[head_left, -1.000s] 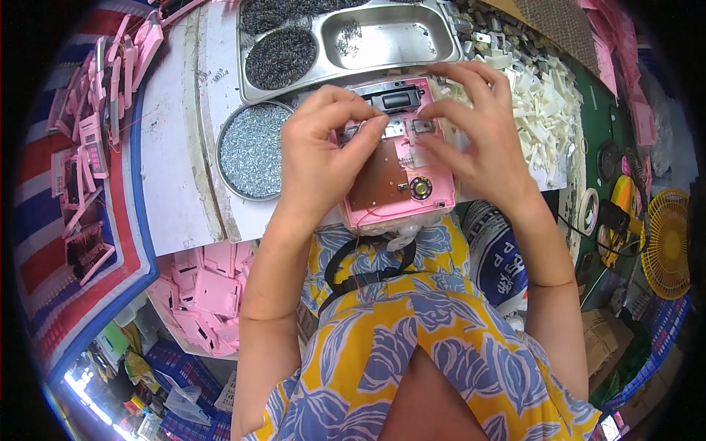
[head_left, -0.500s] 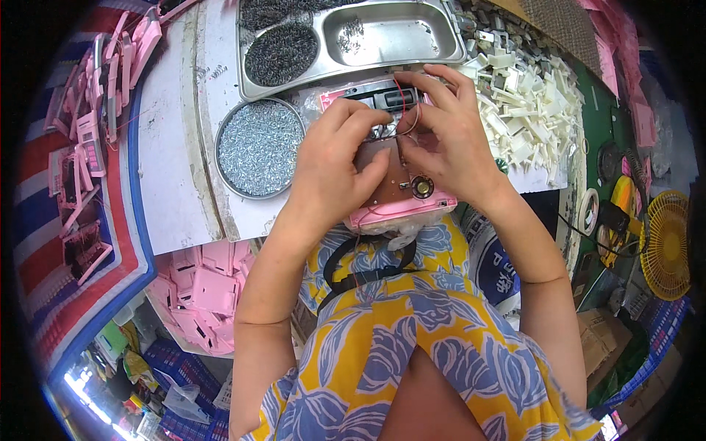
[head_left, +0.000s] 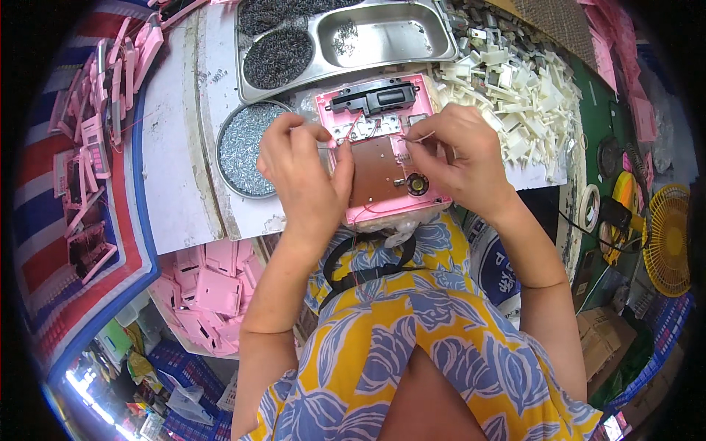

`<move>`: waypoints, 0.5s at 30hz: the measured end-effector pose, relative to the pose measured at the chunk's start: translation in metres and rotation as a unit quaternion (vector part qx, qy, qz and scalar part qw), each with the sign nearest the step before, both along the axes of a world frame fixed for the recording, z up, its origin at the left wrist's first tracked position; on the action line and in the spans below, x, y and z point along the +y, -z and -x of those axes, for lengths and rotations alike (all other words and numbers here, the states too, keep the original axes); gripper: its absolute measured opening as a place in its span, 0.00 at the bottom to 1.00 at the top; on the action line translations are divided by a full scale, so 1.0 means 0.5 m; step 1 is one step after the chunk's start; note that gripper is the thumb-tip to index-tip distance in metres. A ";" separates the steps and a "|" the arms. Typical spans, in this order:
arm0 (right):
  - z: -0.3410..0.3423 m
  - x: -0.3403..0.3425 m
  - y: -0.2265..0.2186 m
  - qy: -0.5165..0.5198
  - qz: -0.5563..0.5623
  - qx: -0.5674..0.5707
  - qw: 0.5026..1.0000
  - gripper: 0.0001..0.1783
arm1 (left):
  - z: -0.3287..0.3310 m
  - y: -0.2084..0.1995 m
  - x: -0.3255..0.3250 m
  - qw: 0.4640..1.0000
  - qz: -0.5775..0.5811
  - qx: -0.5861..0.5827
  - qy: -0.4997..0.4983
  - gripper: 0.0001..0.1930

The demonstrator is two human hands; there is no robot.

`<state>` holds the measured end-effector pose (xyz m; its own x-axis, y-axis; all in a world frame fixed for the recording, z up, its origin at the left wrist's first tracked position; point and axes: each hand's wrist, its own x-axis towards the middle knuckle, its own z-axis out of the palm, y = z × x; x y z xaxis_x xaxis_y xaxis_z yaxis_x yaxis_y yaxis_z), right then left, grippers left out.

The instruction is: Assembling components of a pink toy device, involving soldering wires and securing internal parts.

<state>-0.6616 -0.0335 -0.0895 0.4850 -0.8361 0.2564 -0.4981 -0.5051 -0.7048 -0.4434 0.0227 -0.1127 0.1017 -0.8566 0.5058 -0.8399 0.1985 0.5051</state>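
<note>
Before me lies a pink plastic casing (head_left: 368,214), its inside facing up. It holds a brown circuit board (head_left: 371,173), a black plastic part (head_left: 375,98), a silvery metal strip (head_left: 375,128) and a small round speaker (head_left: 418,184). Thin red wires (head_left: 354,126) cross it. At the casing's left edge, my left hand (head_left: 309,169) has thumb and forefinger bent around a thin wire, partly hidden by the fingers. Above the board's right edge, my right hand (head_left: 467,162) pinches a thin wire (head_left: 421,137) between thumb and forefinger.
A round tray of small silvery screws (head_left: 246,151) stands left; behind is a steel tray (head_left: 386,62) with dark springs (head_left: 279,57). White plastic parts (head_left: 515,103) are heaped at right. Pink casings lie lower left (head_left: 213,290) and far left (head_left: 92,140). A yellow fan (head_left: 668,239) stands right.
My hands have moved apart, the left one leftward and the right one slightly right. The black part, metal strip and most of the board are now uncovered.
</note>
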 end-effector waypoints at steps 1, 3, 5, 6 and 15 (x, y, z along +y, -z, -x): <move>0.000 0.004 -0.004 0.000 -0.077 -0.023 0.997 0.09 | 0.017 -0.002 0.002 0.997 0.058 0.041 -0.007 0.17; 0.000 0.003 -0.002 -0.002 -0.069 -0.079 0.995 0.08 | 0.043 -0.029 0.004 0.991 0.048 0.114 0.050 0.21; 0.001 -0.001 -0.003 -0.024 -0.037 -0.109 0.993 0.08 | 0.057 -0.073 -0.004 0.955 -0.137 0.207 0.162 0.24; 0.005 -0.010 -0.004 -0.044 -0.009 -0.111 0.993 0.08 | 0.059 -0.083 -0.010 0.906 -0.247 0.267 0.217 0.24; 0.060 -0.042 0.015 -0.105 0.171 -0.074 0.977 0.11 | 0.053 -0.059 -0.070 0.882 -0.291 0.295 0.223 0.06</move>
<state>-0.6915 -0.0544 -0.0972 0.5729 -0.5752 0.5838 -0.2638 -0.8039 -0.5331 -0.4700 -0.0121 -0.0832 -0.2129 -0.9751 -0.0620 -0.3006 0.0050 0.9537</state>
